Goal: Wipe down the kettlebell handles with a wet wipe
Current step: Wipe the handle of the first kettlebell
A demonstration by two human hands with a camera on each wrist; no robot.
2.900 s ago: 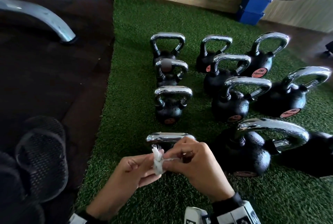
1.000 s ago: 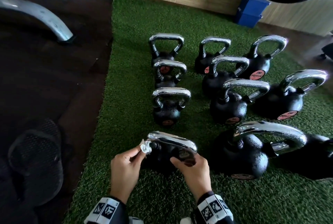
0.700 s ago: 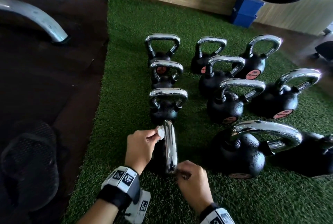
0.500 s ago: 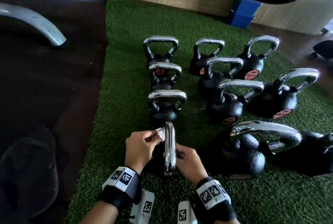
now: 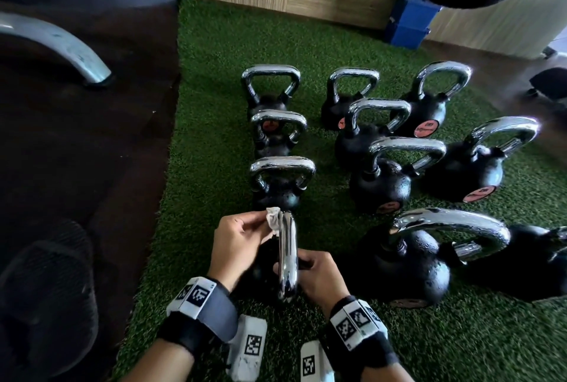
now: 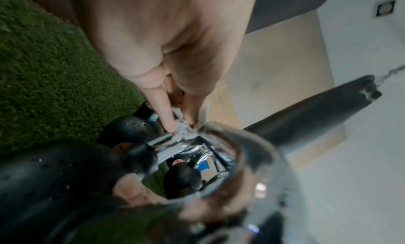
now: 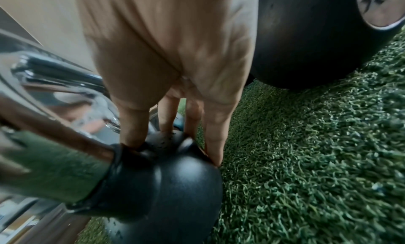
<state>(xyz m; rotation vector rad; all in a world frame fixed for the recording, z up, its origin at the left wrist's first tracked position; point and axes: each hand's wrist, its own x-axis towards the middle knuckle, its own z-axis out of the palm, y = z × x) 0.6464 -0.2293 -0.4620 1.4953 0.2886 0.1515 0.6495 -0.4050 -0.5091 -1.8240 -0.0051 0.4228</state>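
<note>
The turf (image 5: 214, 111) carries ten or so black kettlebells with chrome handles, in rows running away from the person. All but one stand beyond or to the right of the gripping hands; the largest (image 5: 408, 271) stands just right of the right hand.

The working kettlebell (image 7: 166, 187) sits between the two hands, nearest the person. Its handle (image 5: 287, 255) is seen edge-on from the head view: the long axis runs from the person's wrists straight away toward the far rows, not across the body.

The right hand (image 5: 319, 277) rests against the right side of the bell. In the right wrist view its fingers (image 7: 214, 140) extend almost straight down onto the black body near the handle root, pressing rather than curling, so it acts as a brace.

The left hand (image 5: 239, 243) is on the left side of the handle. Thumb and fingers pinch the wipe (image 5: 273, 219), a small bunched white wad, against the far end of the handle; the left wrist view confirms wipe-to-chrome contact at the fingertips (image 6: 168, 121).

Judgement: the unwiped chrome lies from the pinch back toward the person along the handle axis, so the next stroke should pull toward the wrists. The left hand is the nearer hand to do it.
</note>
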